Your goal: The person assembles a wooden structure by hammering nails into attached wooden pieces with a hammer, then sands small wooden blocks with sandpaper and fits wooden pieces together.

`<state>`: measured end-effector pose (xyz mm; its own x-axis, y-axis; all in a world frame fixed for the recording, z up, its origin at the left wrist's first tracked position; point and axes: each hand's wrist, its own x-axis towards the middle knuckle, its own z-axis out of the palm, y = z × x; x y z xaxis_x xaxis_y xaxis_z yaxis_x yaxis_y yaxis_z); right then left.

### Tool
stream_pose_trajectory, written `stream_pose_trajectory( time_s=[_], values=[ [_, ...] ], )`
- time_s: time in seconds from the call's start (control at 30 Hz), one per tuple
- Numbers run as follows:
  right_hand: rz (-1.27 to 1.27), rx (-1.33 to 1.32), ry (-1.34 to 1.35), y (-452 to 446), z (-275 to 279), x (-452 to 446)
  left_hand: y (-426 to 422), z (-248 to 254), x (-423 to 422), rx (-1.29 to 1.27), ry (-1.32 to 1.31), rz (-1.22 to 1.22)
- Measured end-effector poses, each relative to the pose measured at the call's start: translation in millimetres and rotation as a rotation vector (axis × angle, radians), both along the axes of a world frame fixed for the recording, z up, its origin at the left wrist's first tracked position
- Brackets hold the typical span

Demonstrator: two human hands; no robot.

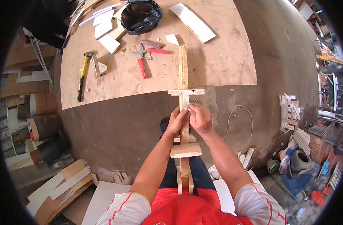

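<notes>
A long wooden bar [183,71] runs from the plywood table toward my body, with a short crosspiece [186,92] near the table edge and a plywood block [185,150] closer to me. My left hand [175,122] is closed around the bar's left side, thumb on top. Against its right side, my right hand [200,118] is closed in a pinch near a pale strip [186,100] with small dark marks. What the right fingertips pinch is too small to make out. The bar's near end rests between two upright pieces [190,180] at my lap.
On the plywood table [224,63] lie a yellow-handled hammer [83,77], red-handled snips [143,58], a black plastic bag [141,17], a white board [192,22] and offcuts. A cable [250,123] curves over the floor at right. Stacked boards [66,187] stand at lower left.
</notes>
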<state>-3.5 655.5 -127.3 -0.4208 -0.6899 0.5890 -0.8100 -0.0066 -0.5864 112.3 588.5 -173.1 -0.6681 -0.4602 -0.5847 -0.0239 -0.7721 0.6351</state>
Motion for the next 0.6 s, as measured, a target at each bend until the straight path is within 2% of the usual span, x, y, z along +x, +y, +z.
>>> stream_pose_trajectory(
  time_s=[0.6],
  values=[
    [0.060,-0.053,0.080,1.3,-9.8,-6.2,1.8,-7.9,2.3,0.014,-0.016,-0.004]
  ],
)
